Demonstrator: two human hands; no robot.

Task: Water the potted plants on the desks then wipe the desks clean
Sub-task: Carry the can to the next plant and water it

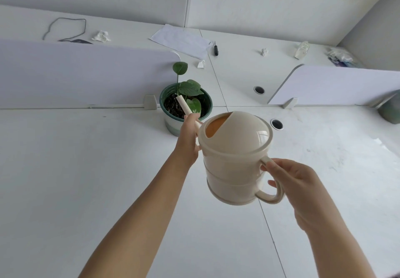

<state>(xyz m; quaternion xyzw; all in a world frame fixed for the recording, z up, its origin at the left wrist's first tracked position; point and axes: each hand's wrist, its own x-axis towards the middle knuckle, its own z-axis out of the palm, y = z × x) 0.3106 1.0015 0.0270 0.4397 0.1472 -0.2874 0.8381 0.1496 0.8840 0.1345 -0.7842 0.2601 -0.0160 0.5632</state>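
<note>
A cream watering can [233,163] is held above the white desk [86,169], tilted toward a potted plant [186,102]. My right hand [296,186] grips the can's loop handle. My left hand [189,137] is closed around the base of the long spout, whose tip [180,100] reaches over the dark soil inside the green-rimmed pot. The plant has a few round green leaves and stands at the desk's far edge, next to a divider panel. No stream of water can be made out.
Low divider panels [86,72] [337,85] separate this desk from the far desks. Back there lie a paper sheet [181,40], crumpled tissues [100,36], a black cord, a pen, a plastic bottle [302,49] and a bag. Two cable holes [276,124] are near the pot. Another pot [389,109] shows at the right edge.
</note>
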